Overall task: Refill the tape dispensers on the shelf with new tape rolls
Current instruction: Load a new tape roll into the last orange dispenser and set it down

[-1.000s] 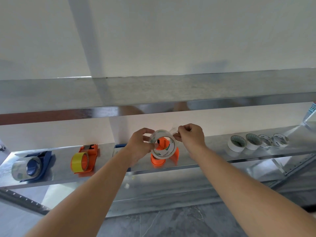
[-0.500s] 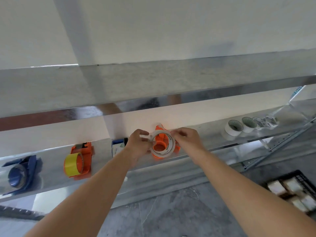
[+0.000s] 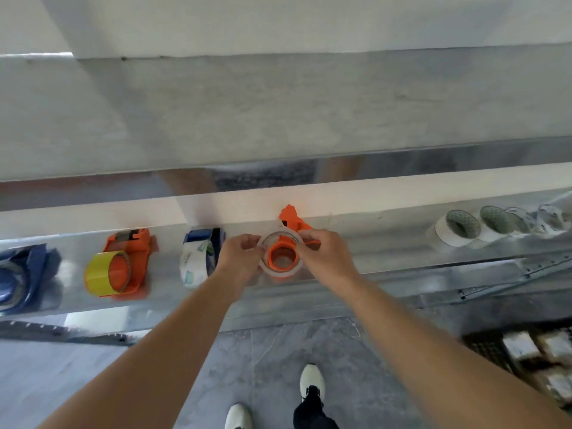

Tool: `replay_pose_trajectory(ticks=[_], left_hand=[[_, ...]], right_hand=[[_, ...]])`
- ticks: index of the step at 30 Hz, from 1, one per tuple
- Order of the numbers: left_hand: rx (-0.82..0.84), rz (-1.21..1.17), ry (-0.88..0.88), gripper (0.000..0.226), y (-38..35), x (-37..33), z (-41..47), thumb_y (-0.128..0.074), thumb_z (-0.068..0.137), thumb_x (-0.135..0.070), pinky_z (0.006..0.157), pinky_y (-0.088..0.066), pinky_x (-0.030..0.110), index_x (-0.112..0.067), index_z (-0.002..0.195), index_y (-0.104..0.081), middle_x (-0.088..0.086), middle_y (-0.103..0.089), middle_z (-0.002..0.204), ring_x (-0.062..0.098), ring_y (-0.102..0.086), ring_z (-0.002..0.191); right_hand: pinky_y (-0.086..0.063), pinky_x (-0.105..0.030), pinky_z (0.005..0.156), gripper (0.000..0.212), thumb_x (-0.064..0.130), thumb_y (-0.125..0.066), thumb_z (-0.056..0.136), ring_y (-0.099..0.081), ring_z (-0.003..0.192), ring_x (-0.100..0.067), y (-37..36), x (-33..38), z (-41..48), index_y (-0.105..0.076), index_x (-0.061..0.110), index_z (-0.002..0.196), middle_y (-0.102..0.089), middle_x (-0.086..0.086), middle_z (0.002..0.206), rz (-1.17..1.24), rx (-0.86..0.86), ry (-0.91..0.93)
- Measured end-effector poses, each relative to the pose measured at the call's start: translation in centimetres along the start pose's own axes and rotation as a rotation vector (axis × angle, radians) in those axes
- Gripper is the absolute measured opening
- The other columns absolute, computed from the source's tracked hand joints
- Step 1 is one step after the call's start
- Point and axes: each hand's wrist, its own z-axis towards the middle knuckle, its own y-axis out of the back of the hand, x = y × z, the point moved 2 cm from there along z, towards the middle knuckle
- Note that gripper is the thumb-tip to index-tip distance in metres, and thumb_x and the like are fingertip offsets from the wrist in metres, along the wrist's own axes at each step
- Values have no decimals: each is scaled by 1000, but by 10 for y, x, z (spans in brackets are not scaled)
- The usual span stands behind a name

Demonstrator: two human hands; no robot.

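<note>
Both hands pinch the clear roll [image 3: 281, 258] by its rim, left hand [image 3: 240, 258] at 9 o'clock, right hand [image 3: 325, 258] at 3, seating it over the orange dispenser's [image 3: 291, 222] hub on the shelf [image 3: 387, 243]. Light, stiff core, slick film (probably sticky at the loose end); best gripped on the outer edges.

One head-worn wide-angle view — it looks forward and steeply down from close above the long shiny metal shelf [image 3: 402, 252], past both forearms, to the grey marbled floor [image 3: 272, 351].

Bare forearms with no sleeves, white shoes [image 3: 312, 378], dark trouser leg [image 3: 312, 418]
</note>
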Motion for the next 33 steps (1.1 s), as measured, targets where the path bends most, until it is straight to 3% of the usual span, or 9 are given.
replay_pose_trajectory(ticks=[3, 5, 8, 12, 17, 25, 30, 33], left_hand=[[-16, -41, 31, 18, -8, 8, 6, -70, 99, -7, 95, -62, 53, -16, 87, -80, 9, -81, 90, 33, -77, 100], [-16, -52, 52, 19, -12, 11, 10, -68, 99, -6, 95, -62, 53, -16, 88, -80, 11, -82, 91, 35, -77, 101], [-7, -51, 73, 18, -16, 12, 15, -66, 101, -5, 93, -63, 54, -13, 92, -80, 15, -81, 94, 38, -77, 101], [36, -47, 94, 15, -18, 11, 22, -66, 102, -6, 91, -64, 47, -13, 97, -78, 14, -80, 100, 32, -77, 97], [49, -25, 95, 13, -17, 17, 33, -72, 99, -12, 92, -64, 48, -19, 91, -79, 7, -81, 93, 29, -78, 96], [31, -46, 91, 8, -18, 33, 48, -74, 97, -12, 92, -64, 50, -19, 94, -76, 8, -80, 96, 29, -78, 96], [30, -58, 60, 15, -18, 42, 51, -72, 99, -11, 95, -63, 50, -24, 91, -75, 6, -80, 98, 27, -77, 100], [23, -60, 52, 14, -17, 44, 52, -74, 98, -14, 97, -62, 49, -26, 91, -74, 4, -80, 100, 27, -76, 102]], right_hand=[[-49, -7, 70, 16, 25, -70, 93, -69, 84, 1, 0, -7, 6, -81, 25, 106, -72, 21, 86, -11, 30, 23], [-51, -10, 73, 17, 24, -70, 93, -70, 87, -2, 0, -10, 10, -81, 24, 106, -75, 17, 90, -35, 34, 30], [-57, -28, 82, 19, 26, -68, 94, -71, 90, -9, 0, -13, 15, -81, 22, 106, -79, 9, 97, -78, 37, 32], [-45, -8, 63, 17, 25, -65, 95, -70, 85, -14, -5, -18, 17, -79, 16, 100, -78, 2, 93, -114, 61, -28], [-44, -7, 60, 15, 24, -66, 92, -68, 81, -14, -14, -24, 14, -78, 17, 97, -76, 2, 89, -129, 53, -78], [-56, -35, 74, 16, 28, -63, 92, -68, 78, -16, -27, -31, 12, -75, 18, 91, -74, 3, 82, -130, 21, -131], [-56, -41, 75, 17, 29, -63, 88, -67, 78, -20, -31, -33, 11, -73, 16, 90, -74, -1, 81, -169, -22, -107], [-58, -40, 78, 14, 20, -68, 84, -67, 79, -20, -28, -31, 7, -74, 12, 95, -73, -4, 88, -193, -119, -19]])
